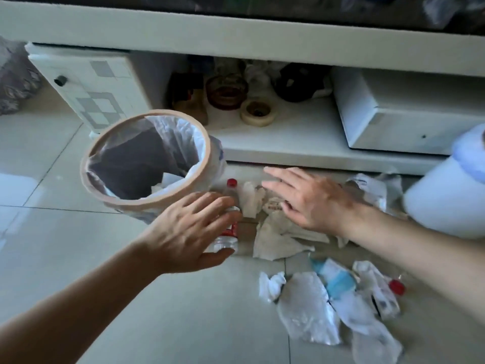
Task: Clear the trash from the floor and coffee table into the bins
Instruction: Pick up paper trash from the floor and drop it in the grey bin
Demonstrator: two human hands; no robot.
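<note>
My left hand [189,229] covers the bottle's [231,190] middle, so grip unclear. Right hand [309,198] blurred, hides paper [278,237] under it. White bin [446,190] cut off right. Shelf clutter [236,90] too dark to identify.

A tape roll [258,112] sits beside a brown glass dish [226,92].

Single head-worn wide-angle view, looking forward and steeply down at tiled floor [78,258], close range. Both forearms entering from bottom corners of frame. Coffee table [236,32] shelf edge crossing upper frame, bin [94,158] sitting centre left (straight lines bowing toward edges). No second view sharing scene.
</note>
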